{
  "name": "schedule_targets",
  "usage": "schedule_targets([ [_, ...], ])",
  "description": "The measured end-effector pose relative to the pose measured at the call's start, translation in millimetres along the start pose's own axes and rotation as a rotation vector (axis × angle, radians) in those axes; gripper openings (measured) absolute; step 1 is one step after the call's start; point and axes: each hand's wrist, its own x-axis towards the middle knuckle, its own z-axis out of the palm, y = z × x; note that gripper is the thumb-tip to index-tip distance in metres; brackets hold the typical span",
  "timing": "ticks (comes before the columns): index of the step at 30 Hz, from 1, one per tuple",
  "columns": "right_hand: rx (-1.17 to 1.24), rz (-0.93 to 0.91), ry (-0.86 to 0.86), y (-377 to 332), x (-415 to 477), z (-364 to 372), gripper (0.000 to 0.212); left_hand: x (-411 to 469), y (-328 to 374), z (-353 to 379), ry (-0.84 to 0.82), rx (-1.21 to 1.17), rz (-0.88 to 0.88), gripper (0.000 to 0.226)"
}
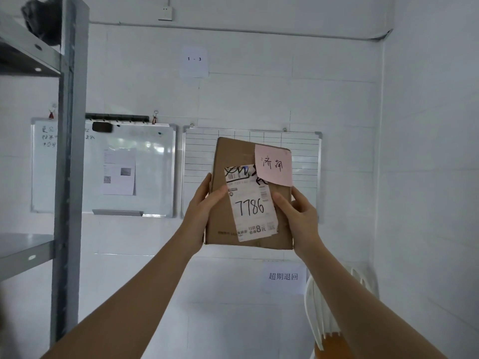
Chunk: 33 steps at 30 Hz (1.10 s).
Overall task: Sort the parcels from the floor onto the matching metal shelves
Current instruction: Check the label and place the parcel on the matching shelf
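A white tiled wall carries two whiteboards: one with a printed sheet taped on, the other a ruled grid board. Above hangs a paper sign reading "1 - 3"; a lower sign bears Chinese characters. A conduit runs under a socket. A white plastic chair stands at right.

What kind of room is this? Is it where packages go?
Probably a small parcel sorting or pickup room. Both hands hold up a cardboard parcel with a shipping label marked 7786. A metal shelf stands at the left, and a wall sign reading 1 - 3 looks like a shelf number.
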Motion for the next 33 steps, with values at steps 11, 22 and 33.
schedule_targets([
  [11,0.062,-0.054,-0.176,-0.9,-1.8,6.2,0.065,-2.0,-7.6,-4.7,0.005,-0.017,0.01,0.045],
  [22,0.099,-0.069,-0.226,-3.7,3.4,42.4,0.069,-3.8,11.4,-28.9,0.064,0.031,0.038,0.043],
  [33,0.3,-0.055,-0.355,23.3,-8.6,95.7,0.059,-36.1,23.7,-68.3,0.264,0.295,0.15,0.048],
])
